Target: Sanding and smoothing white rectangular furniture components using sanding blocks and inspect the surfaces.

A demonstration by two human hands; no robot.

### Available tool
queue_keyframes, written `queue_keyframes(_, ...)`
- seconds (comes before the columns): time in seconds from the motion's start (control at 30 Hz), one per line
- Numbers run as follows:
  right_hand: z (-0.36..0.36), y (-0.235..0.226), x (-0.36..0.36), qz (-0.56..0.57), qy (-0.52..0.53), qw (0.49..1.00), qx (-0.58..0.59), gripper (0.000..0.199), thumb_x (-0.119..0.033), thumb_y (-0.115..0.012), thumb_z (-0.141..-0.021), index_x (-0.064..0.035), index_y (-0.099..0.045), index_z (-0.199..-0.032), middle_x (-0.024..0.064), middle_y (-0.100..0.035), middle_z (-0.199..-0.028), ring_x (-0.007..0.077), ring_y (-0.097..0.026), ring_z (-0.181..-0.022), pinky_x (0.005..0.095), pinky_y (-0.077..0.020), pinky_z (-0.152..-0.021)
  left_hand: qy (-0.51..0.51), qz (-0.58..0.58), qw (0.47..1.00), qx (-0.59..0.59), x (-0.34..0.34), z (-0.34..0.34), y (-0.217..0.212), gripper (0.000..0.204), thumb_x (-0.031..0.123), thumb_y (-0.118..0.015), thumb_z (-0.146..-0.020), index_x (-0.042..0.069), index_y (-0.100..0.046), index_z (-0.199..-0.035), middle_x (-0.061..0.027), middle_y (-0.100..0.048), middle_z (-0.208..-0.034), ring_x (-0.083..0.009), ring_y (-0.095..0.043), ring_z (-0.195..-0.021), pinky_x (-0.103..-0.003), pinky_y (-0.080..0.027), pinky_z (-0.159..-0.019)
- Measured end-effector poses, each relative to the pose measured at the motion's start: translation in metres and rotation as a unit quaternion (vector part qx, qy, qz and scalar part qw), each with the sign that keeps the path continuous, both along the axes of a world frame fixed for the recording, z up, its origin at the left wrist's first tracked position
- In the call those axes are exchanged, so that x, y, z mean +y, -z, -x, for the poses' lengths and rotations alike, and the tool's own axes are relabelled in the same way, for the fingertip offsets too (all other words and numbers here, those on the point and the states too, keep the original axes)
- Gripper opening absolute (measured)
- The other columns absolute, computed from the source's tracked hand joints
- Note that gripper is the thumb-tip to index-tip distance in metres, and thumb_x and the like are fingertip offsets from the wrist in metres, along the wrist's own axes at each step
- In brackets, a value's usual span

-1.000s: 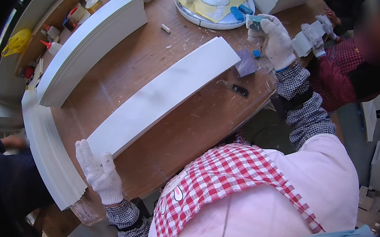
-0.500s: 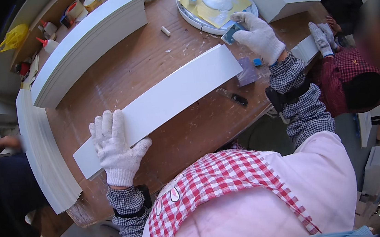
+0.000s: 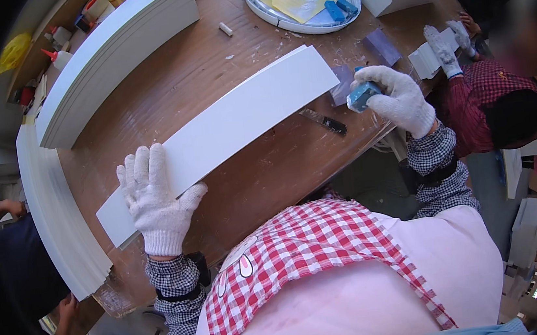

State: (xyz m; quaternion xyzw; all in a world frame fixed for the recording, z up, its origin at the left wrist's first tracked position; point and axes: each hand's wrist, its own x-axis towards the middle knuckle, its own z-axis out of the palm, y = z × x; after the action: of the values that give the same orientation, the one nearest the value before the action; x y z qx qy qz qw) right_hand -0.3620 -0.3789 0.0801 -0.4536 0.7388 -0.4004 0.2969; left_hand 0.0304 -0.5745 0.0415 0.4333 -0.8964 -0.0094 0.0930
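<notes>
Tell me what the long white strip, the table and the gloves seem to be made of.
Long white strip: probably cardboard or paperboard, matte; it lies thin and flat with clean-cut edges. Table: wood, brown, with visible grain and a worn, dusty surface. Gloves on the left hand and right hand: white knitted fabric, likely cotton; ribbed cuffs show.

Bright, even light falls from overhead, and the long white cardboard strip [image 3: 225, 133] and brown wooden worktable [image 3: 268, 167] show only faint shadows. The fisheye lens bends straight edges and leaves black corners. The centre stays sharp.
</notes>
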Motion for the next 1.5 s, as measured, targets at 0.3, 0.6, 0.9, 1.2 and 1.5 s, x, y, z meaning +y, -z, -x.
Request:
queue_keyframes(0.3, -0.049, 0.011, 0.004, 0.034, -0.069, 0.986, -0.151, 0.043, 0.000, -0.060, -0.083, 0.0015, -0.058, -0.125, 0.0131, -0.066, -0.113, 0.0187, -0.066, -0.103, 0.0317, -0.0529, -0.095, 0.002, -0.151, 0.987, -0.058, -0.024, 0.004, -0.030, 0.100, 0.054, -0.082, -0.066, 0.010, -0.045, -0.147, -0.0188, -0.049, -0.143, -0.0380, -0.039, -0.139, -0.050, -0.028, -0.119)
queue_keyframes(0.6, -0.087, 0.008, -0.036, 0.043, -0.155, 0.962, -0.219, 0.043, 0.002, -0.058, -0.082, -0.0009, -0.058, -0.124, 0.0145, -0.065, -0.114, 0.0196, -0.065, -0.103, 0.0340, -0.0561, -0.091, 0.003, -0.058, 0.997, -0.052, -0.052, 0.010, -0.058, 0.066, 0.042, -0.076, -0.075, 0.010, -0.059, -0.130, -0.0157, -0.064, -0.113, -0.0306, -0.061, -0.111, -0.042, -0.050, -0.098)
queue_keyframes(0.9, -0.111, 0.005, -0.088, 0.235, -0.257, 0.782, -0.516, 0.059, -0.028, -0.079, -0.084, -0.0017, -0.053, -0.130, 0.0178, -0.066, -0.107, 0.0307, -0.069, -0.089, 0.0414, -0.0608, -0.073, 0.038, 0.036, 0.997, 0.054, 0.025, 0.002, -0.020, 0.038, 0.034, -0.074, -0.082, 0.009, -0.067, -0.110, -0.0106, -0.067, -0.094, -0.0288, -0.067, -0.088, -0.045, -0.054, -0.077)
queue_keyframes(1.2, -0.135, 0.039, -0.143, 0.170, -0.224, 0.749, -0.601, 0.056, -0.026, -0.072, -0.088, -0.0035, -0.050, -0.135, 0.0156, -0.061, -0.118, 0.0268, -0.065, -0.106, 0.0375, -0.0575, -0.092, -0.088, -0.061, 0.994, -0.036, 0.020, -0.072, 0.016, 0.098, 0.077, -0.037, -0.092, 0.005, -0.025, -0.157, -0.0221, -0.018, -0.163, -0.0374, -0.010, -0.153, -0.044, -0.001, -0.126)
queue_keyframes(1.5, -0.132, 0.040, -0.138, 0.156, -0.216, 0.769, -0.581, 0.058, -0.028, -0.072, -0.088, -0.0062, -0.049, -0.137, 0.0140, -0.060, -0.118, 0.0248, -0.064, -0.104, 0.0367, -0.0556, -0.091, 0.012, -0.021, 0.999, 0.023, 0.025, -0.016, 0.021, 0.094, 0.071, -0.036, -0.095, 0.001, -0.023, -0.156, -0.0229, -0.018, -0.163, -0.0362, -0.008, -0.154, -0.047, 0.005, -0.125)
